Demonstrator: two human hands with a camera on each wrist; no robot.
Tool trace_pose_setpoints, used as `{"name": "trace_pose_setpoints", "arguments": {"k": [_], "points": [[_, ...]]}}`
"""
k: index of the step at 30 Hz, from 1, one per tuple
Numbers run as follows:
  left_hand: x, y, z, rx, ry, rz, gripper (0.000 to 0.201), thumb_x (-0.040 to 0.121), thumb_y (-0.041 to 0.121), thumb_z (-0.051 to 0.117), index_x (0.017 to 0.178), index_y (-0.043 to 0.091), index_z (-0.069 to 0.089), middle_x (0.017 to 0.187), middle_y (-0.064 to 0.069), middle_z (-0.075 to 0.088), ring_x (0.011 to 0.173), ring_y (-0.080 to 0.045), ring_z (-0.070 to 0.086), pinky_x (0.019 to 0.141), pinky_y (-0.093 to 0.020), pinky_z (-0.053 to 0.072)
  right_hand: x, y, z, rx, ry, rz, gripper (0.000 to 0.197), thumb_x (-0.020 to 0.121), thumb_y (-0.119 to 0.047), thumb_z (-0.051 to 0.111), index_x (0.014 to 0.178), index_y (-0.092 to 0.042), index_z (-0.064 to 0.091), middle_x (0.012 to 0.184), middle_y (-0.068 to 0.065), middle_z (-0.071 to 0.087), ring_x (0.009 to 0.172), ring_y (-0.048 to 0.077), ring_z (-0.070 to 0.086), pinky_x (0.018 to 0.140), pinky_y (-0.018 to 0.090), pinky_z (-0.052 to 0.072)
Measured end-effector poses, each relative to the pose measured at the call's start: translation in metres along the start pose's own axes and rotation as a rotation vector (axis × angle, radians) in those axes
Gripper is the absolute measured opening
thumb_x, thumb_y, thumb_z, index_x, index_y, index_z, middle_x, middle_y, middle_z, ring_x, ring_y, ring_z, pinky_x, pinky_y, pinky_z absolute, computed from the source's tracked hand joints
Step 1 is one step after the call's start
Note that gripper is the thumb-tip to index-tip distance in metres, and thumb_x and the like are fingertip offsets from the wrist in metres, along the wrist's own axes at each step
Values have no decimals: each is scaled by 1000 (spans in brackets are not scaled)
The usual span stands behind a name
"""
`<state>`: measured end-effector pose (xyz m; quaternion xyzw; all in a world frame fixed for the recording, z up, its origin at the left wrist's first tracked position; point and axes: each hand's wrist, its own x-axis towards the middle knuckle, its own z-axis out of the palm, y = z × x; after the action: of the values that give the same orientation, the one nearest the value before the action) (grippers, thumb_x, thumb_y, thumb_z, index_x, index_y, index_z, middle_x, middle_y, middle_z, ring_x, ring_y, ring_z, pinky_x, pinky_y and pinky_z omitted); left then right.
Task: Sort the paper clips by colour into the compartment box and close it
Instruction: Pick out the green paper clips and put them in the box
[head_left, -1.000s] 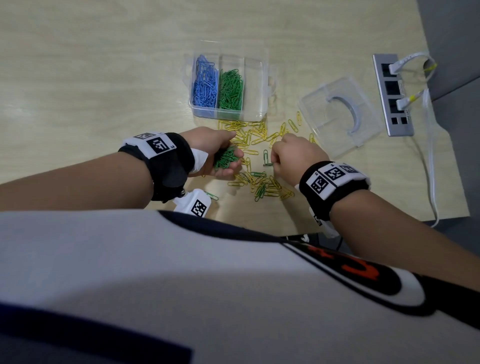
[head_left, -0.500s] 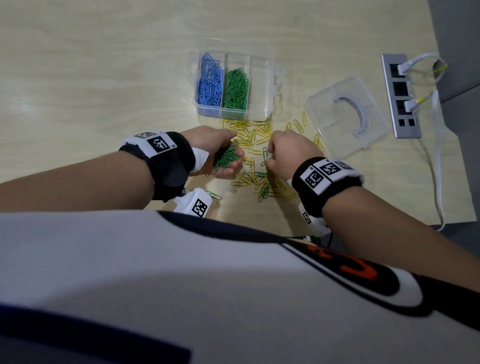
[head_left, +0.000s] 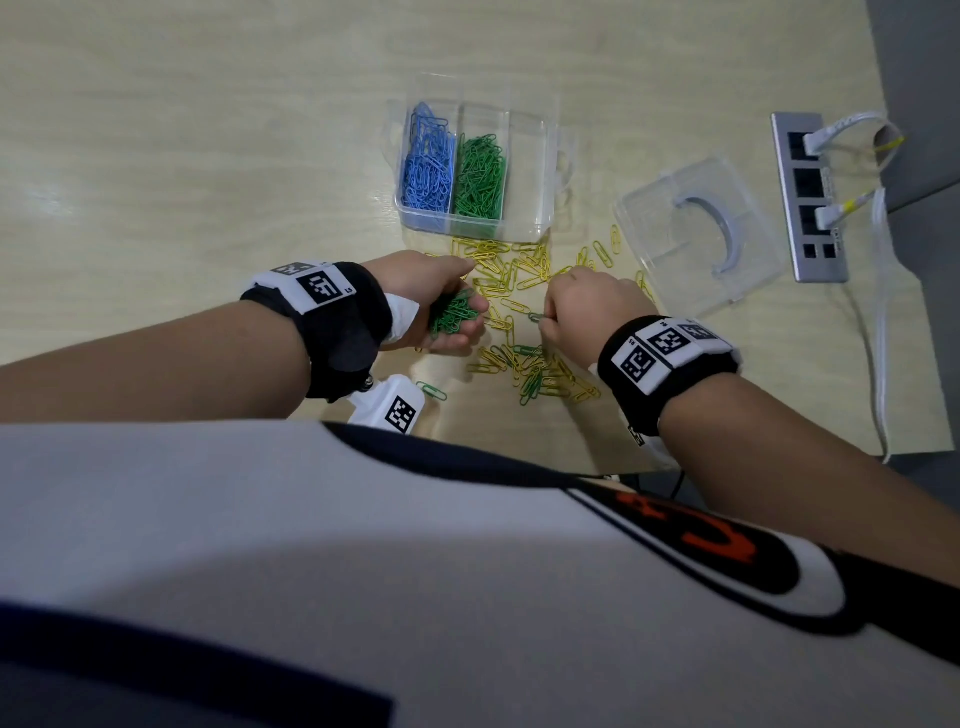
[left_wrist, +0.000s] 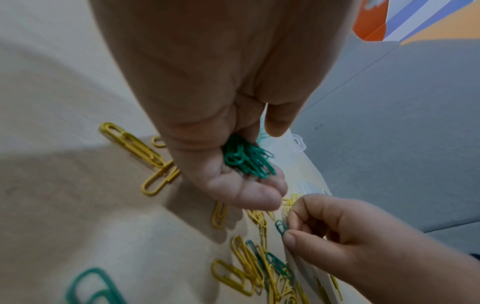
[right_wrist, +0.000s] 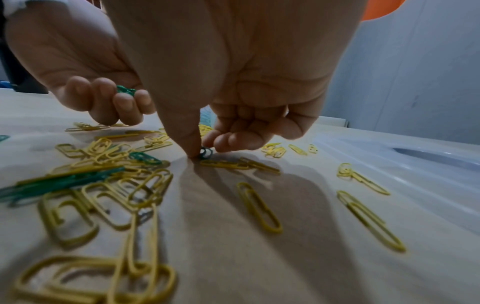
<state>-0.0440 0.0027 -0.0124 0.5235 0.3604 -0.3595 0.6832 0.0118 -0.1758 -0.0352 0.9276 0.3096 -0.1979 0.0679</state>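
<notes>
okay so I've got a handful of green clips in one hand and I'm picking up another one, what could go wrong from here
The green clips lie loose in your cupped left hand; tipping it could spill them back among the yellow clips. The single green clip your right hand pinches sits among yellow ones, so one might snag and end up in the box with the greens.

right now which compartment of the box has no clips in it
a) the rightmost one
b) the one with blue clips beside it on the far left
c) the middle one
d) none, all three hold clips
a: in the compartment box the blue paper clips fill the left section, the green paper clips the middle, and the right section shows only bare plastic.
</notes>
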Motion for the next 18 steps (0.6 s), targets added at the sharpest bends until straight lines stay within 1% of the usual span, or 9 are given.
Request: {"name": "trace_pose_setpoints", "arguments": {"k": [3,5,7,9,12,13,15,16,18], "points": [[0,1,0,-5,-8,-2,48,101,42,31,76,7,53,66,-8,49,55,-17,51,52,-22,53,-1,-5,-5,0,-60,5,22,92,-30,49,105,-15,58,105,5,57,93,25,58,78,38,45],[0,0,-1,-16,-13,-7,48,101,42,31,77,7,53,65,-9,49,60,-18,52,54,-22,54,-3,-9,-10,93,-62,-11,16,90,-28,50,96,-15,57,97,4,57,85,24,57,72,36,47],[1,0,0,-18,-8,-5,49,101,42,30,78,6,53,66,-11,51,64,-20,53,55,-23,54,-7,-17,-17,267,-18,-53,9,86,-27,54,83,-18,54,87,0,55,79,21,55,70,36,49],[2,-2,0,-12,10,1,46,101,42,32,82,6,53,72,-12,55,65,-21,56,60,-26,55,-9,-29,-24,393,43,-136,11,84,-29,58,77,-22,51,83,-3,54,78,17,52,71,35,47],[5,-2,-2,-35,46,15,36,100,38,40,94,5,54,90,-14,59,73,-26,61,70,-39,56,-9,-44,-29,449,84,-203,12,88,-32,59,80,-25,54,84,-7,55,79,12,49,72,31,43],[5,-2,-3,-51,46,13,35,100,37,41,94,5,54,89,-14,59,71,-26,61,71,-41,56,-8,-45,-30,468,111,-196,12,89,-33,58,82,-24,56,83,-7,57,79,11,49,71,29,42],[5,-2,-5,-65,34,-11,40,101,39,37,88,6,54,74,-13,57,62,-22,58,66,-33,56,-5,-42,-30,503,162,-142,12,91,-32,55,82,-24,57,82,-7,60,77,13,52,69,29,42],[5,-2,-6,-59,26,-25,43,101,41,34,83,6,54,66,-11,56,59,-21,57,62,-29,56,-4,-37,-29,481,154,-107,12,91,-30,53,82,-24,56,81,-6,60,77,15,54,69,29,44],[5,-2,-8,-64,22,-41,47,101,42,31,79,7,53,58,-10,53,55,-20,54,61,-27,52,-2,-26,-26,326,28,-50,10,89,-28,52,82,-22,56,83,-3,61,81,19,57,74,33,50]]}}
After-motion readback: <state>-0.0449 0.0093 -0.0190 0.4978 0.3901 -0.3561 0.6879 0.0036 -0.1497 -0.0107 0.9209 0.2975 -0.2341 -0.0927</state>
